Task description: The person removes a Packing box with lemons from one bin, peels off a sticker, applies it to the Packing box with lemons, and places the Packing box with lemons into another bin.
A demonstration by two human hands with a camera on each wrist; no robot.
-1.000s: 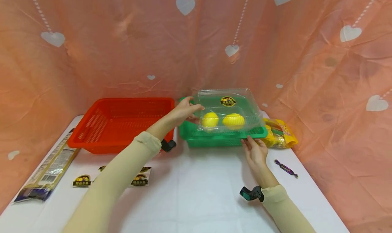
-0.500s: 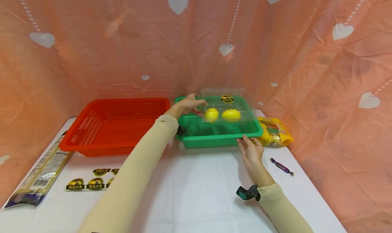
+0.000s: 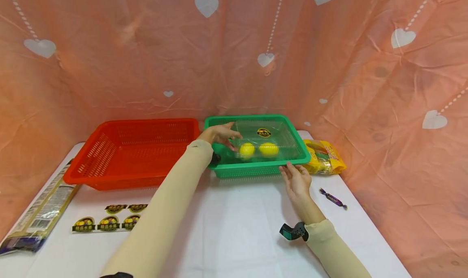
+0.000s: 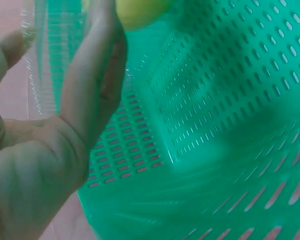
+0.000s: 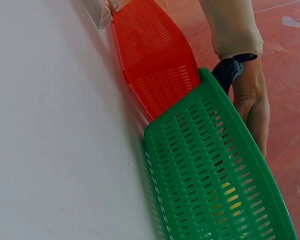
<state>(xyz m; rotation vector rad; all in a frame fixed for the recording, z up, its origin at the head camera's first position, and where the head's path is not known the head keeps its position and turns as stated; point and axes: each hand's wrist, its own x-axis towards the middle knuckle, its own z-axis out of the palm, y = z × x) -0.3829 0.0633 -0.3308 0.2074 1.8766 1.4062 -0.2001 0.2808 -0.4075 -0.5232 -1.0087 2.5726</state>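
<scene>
My left hand grips the left edge of a clear plastic clamshell box, which lies low inside the green basket. Two lemon-like yellow fruits sit inside the box, and a round black-and-gold sticker is on its lid. In the left wrist view, the box edge runs between thumb and fingers; part of a yellow fruit shows above. My right hand touches the basket's front rim near its right corner with its fingertips. The right wrist view does not show the right hand.
A red basket stands left of the green one. A sticker sheet and a long gold-and-blue packet lie at the left. Behind the green basket's right side is a yellow bag; a purple-wrapped candy lies nearer.
My left hand has lowered the clear box with the fruits from above the green basket down into it. My right hand has stayed at the basket's front rim. The head view has shifted slightly right.
</scene>
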